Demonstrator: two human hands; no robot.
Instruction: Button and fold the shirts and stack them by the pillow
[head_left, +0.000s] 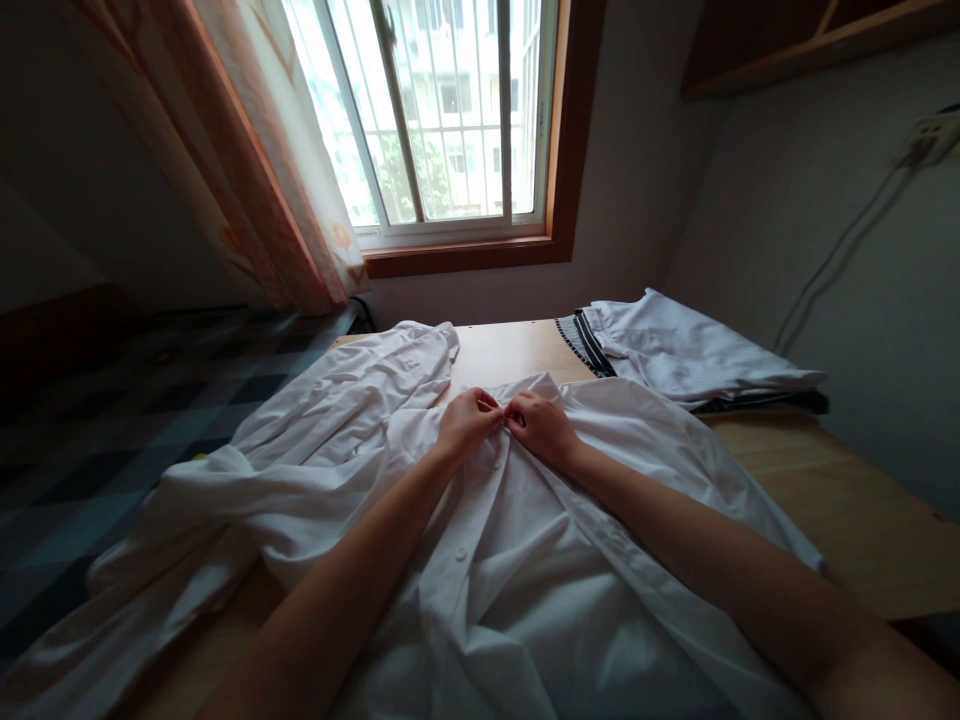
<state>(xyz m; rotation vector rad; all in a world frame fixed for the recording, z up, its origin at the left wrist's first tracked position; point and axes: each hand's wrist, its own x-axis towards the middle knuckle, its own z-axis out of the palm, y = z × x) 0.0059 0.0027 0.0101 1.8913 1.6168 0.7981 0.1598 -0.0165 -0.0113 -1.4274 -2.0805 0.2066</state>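
A white button-up shirt (540,590) lies spread over the wooden table, its front open below my hands and its collar at the far end. Both hands meet near the top of the shirt front. My left hand (471,418) pinches the cloth at one front edge. Close against it, my right hand (541,425) pinches the other front edge. The fingertips nearly touch, and whatever button lies between them is hidden. Lower on the front strip, a small white button (460,554) shows. Loose folds of white cloth reach to the left.
Another white garment (375,370) lies at the back left, beside a dark checked bedspread (97,420). Folded white clothing (690,345) with black-striped trim sits at the table's (817,490) back right. A barred window and a curtain (270,180) stand behind; a cable (832,250) hangs on the right wall.
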